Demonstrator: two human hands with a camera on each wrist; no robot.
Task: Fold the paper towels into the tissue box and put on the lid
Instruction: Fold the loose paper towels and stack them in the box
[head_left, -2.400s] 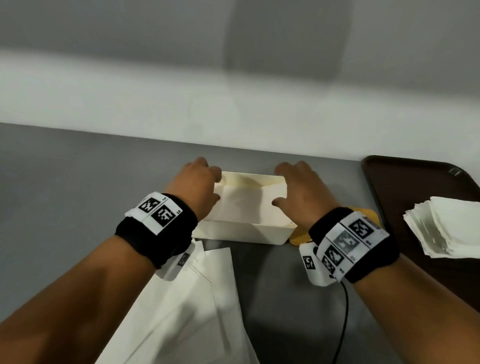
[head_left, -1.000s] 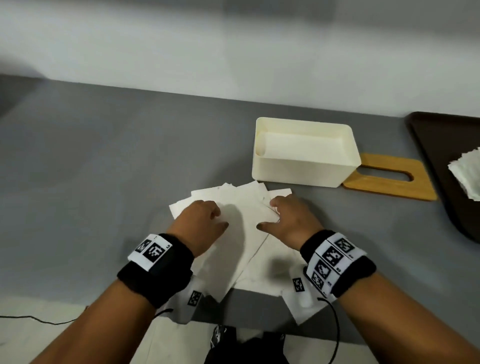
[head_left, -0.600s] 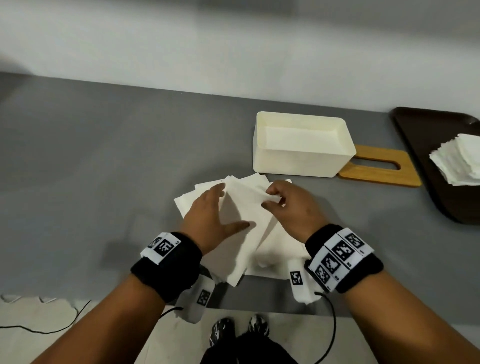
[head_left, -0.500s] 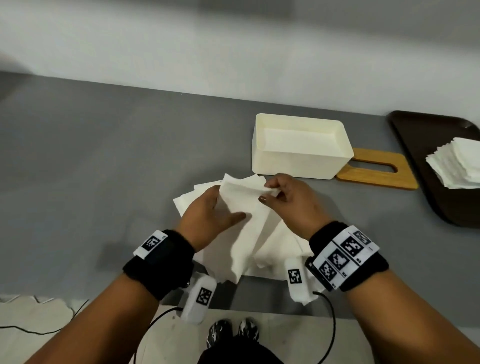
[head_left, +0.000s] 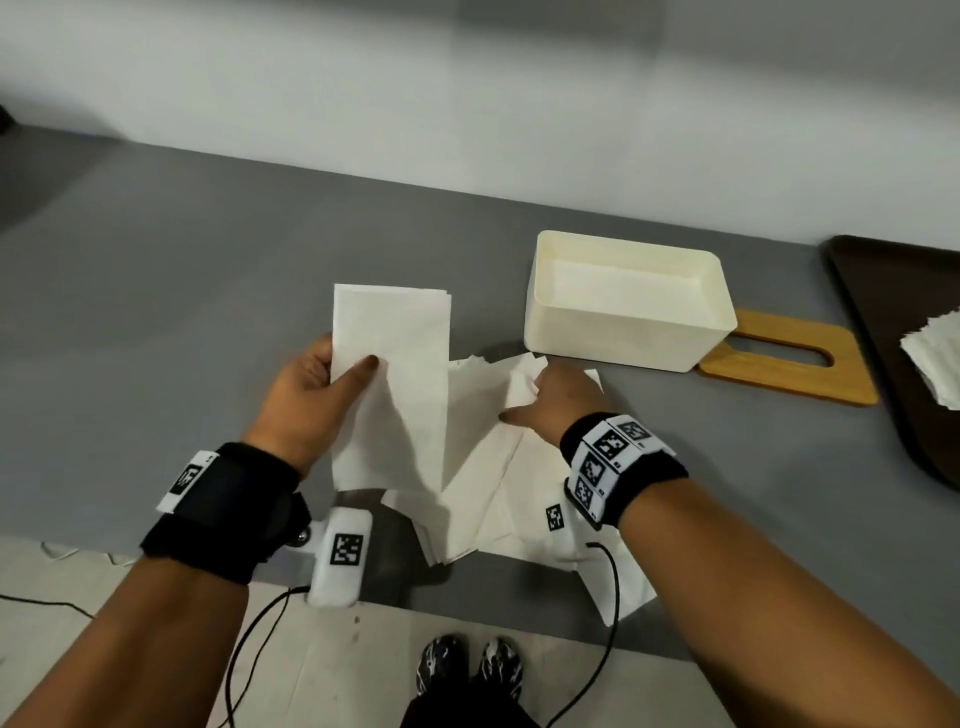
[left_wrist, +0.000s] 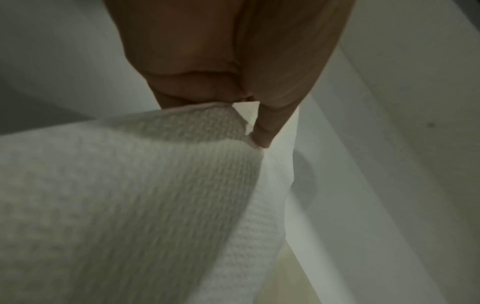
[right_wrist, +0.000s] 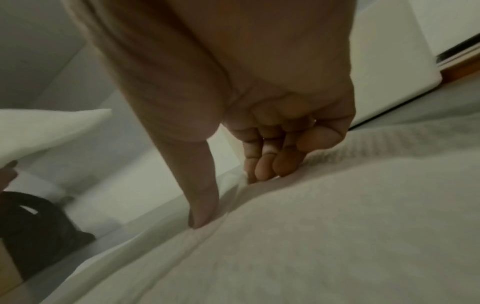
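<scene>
My left hand (head_left: 353, 374) holds a folded white paper towel (head_left: 392, 358) upright above the table, left of the pile, thumb on its front and fingers behind. The left wrist view shows that hand (left_wrist: 233, 119) pinching the towel's (left_wrist: 130, 205) upper edge. My right hand (head_left: 556, 395) rests on the loose pile of paper towels (head_left: 483, 457). In the right wrist view the thumb and fingertips (right_wrist: 262, 170) press on the top sheet (right_wrist: 337, 236), which puckers a little between them. The cream tissue box (head_left: 628, 332) stands lidless behind the pile with towels inside. Its wooden slotted lid (head_left: 795, 379) lies flat to its right.
A dark brown tray (head_left: 893, 312) at the right edge carries a stack of white paper towels (head_left: 935, 358). The grey table (head_left: 182, 312) ends at a white wall behind. The pile overhangs the table's near edge, below which my shoes and cables show.
My left hand has lifted one folded towel off the pile and carried it up and to the left. My right hand has let go of that towel and come down on the pile.
</scene>
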